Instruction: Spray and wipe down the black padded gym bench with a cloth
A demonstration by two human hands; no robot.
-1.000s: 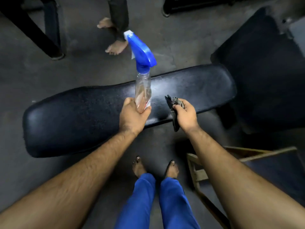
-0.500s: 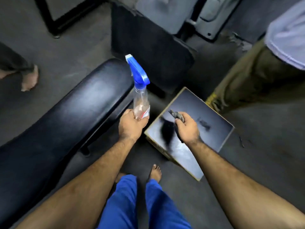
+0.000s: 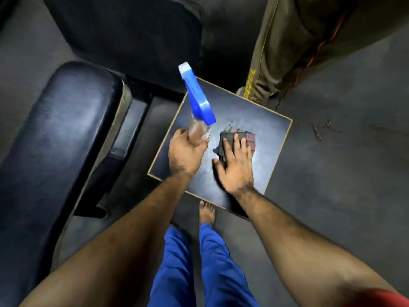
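The black padded gym bench (image 3: 57, 138) runs along the left side of the head view. My left hand (image 3: 187, 155) grips a clear spray bottle (image 3: 198, 127) with a blue trigger head, held upright over a square dark-topped stool (image 3: 272, 138). My right hand (image 3: 235, 165) lies flat, fingers spread, pressing a dark cloth (image 3: 238, 138) onto the stool's top. Both hands are to the right of the bench, apart from it.
Another black padded seat (image 3: 132, 34) stands behind the bench. A person in olive trousers (image 3: 285, 45) stands at the stool's far corner. My bare foot (image 3: 207, 212) and blue trouser legs are below the stool. Grey floor spreads to the right.
My view swung right, from the bench to the stool. My right hand went from holding the bunched cloth in the air to pressing it flat on the stool top. The bottle stayed gripped.
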